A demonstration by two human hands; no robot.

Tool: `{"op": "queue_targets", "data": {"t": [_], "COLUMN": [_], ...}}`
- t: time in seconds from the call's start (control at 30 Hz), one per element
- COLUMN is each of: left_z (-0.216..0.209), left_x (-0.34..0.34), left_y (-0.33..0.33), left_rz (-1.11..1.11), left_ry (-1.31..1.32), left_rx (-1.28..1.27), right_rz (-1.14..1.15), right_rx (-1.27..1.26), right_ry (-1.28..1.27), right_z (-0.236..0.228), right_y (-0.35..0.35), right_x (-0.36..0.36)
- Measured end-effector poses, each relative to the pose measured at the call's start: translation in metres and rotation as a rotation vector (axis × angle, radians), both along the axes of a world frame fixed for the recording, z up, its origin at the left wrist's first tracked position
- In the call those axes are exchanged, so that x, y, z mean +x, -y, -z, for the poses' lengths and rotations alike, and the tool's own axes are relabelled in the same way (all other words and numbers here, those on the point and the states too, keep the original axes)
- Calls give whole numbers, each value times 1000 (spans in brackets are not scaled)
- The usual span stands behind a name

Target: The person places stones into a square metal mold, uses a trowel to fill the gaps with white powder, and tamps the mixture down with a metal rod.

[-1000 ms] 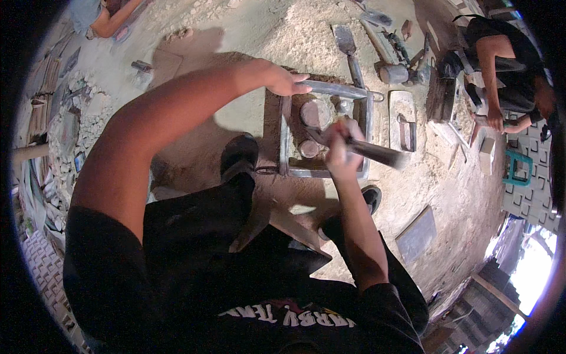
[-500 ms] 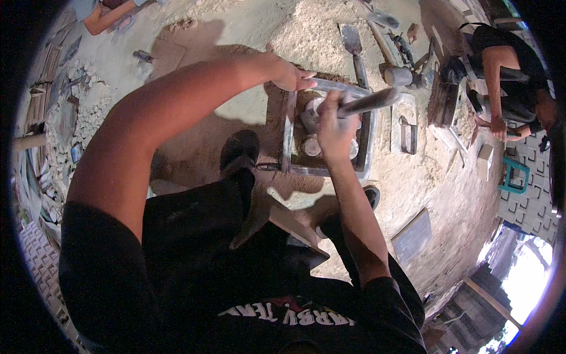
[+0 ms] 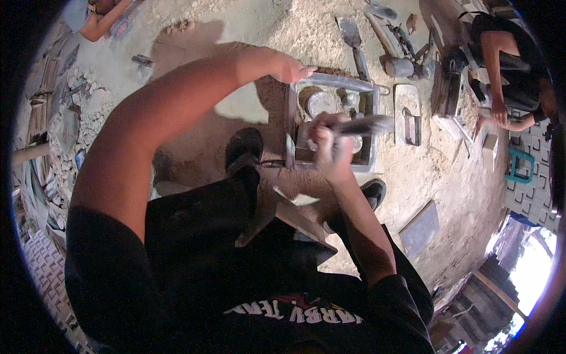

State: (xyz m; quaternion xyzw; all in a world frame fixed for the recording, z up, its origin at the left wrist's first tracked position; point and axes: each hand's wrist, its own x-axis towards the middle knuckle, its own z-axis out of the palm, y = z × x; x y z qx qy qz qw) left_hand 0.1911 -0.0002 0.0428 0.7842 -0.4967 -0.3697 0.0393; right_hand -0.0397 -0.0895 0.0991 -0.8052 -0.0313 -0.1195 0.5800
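Right grip (image 3: 331,144) closed on motion-blurred tool (image 3: 367,125), its working end indistinct, over grey frame (image 3: 346,81) on floor (image 3: 454,183), round pieces (image 3: 323,104) partly hidden, left grip (image 3: 288,68) open at frame's far-left corner, tool nearer the body than half-second earlier.

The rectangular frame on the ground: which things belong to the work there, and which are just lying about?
In use:
rectangular frame, left hand at its top-left corner
round pieces inside it
blurred dark-handled tool in the right hand

Seemingly just lying about:
flat-bladed tool beyond the frame
mallet-like tool
pale board with a handle
grey slab
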Motion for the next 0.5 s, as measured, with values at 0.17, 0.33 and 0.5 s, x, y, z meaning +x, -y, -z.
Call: {"op": "queue_targets", "data": {"t": [0.17, 0.33, 0.5], "left_z": [-2, -49, -7], "left_x": [7, -21, -41], "left_y": [-6, -10, -18], "left_rz": [28, -78, -80], "left_ry": [50, -44, 294], "left_rx": [-9, 158, -82], "right_rz": [162, 241, 83], "right_rx": [-68, 497, 224], "right_ry": [116, -127, -206], "right_z": [-15, -28, -21], "right_y": [-14, 21, 43], "right_x": [1, 27, 26]}}
